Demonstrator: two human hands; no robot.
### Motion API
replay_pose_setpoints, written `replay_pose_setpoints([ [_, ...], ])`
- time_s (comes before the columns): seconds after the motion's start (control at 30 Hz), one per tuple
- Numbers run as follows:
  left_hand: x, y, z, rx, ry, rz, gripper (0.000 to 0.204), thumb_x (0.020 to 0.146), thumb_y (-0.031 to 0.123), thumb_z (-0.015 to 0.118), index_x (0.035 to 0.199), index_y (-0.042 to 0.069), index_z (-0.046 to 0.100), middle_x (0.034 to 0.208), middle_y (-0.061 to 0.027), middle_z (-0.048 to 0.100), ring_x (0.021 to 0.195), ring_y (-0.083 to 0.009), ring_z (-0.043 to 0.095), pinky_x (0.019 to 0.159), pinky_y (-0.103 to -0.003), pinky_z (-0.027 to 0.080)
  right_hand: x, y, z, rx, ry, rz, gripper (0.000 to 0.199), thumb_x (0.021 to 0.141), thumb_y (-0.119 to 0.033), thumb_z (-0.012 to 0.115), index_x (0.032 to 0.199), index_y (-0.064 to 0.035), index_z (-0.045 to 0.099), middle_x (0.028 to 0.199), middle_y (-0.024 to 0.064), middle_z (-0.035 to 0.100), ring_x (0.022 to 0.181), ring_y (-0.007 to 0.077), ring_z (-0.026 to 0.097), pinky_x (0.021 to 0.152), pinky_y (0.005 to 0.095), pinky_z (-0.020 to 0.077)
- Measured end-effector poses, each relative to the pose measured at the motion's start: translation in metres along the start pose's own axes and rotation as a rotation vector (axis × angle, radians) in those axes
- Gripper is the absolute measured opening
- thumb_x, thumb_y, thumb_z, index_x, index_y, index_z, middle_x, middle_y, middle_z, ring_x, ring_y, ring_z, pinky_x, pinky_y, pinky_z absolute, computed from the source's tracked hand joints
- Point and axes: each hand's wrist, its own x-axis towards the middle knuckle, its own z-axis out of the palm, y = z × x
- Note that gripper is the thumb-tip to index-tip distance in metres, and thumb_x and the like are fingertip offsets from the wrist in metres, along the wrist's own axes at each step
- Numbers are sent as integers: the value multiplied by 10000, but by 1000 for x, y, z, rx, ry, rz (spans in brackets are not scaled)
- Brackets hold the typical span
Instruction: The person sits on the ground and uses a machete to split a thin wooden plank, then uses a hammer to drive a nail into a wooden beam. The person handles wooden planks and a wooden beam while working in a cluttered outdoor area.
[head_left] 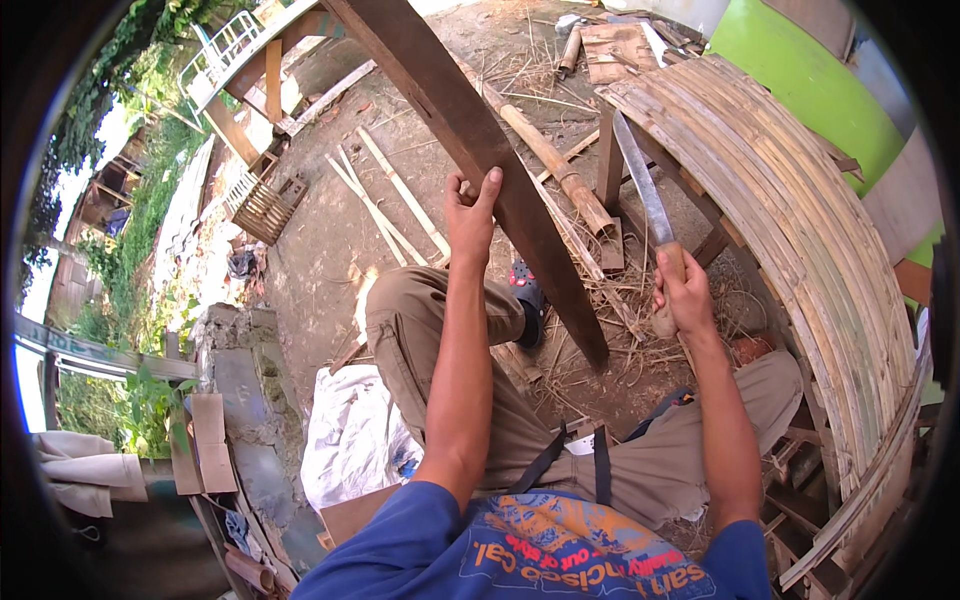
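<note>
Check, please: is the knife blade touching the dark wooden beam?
Apart. The head view shows a gap between the knife blade and the dark wooden beam, a bamboo pole visible there.

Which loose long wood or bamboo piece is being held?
The dark brown wooden plank, gripped by the left hand; the pale thin strips and tan bamboo pole lie on the ground.

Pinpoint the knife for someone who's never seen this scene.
At the right stands a big slatted bench. Beside its left edge, the right hand grips a long knife, blade toward the picture's top. Its silvery blade sets it apart from the dark wooden plank further left.
</note>
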Motion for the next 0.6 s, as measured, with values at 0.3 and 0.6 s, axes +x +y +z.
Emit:
replay_pose_setpoints([
  [0.3, 10, -2, -8, 212, 21, 132, 331, 886, 117, 778, 1019, 38, 485, 899, -166, 723, 778, -153, 686, 654, -250, 528, 4, 5, 7, -75, -23, -11, 277, 982, -298, 666, 954, -50, 547, 683, -6, 510, 491, 76, 485, 443, 242, 410],
  [0.6, -1, 13, 7, 155, -46, 84, 321, 871, 62, 775, 1027, 21, 498, 898, -143, 731, 758, -142, 693, 651, -273, 564, 2, 5, 12, -68, -35, -13, 259, 987, -282, 655, 966, -47, 547, 665, -9, 506, 483, 73, 482, 439, 242, 413],
])
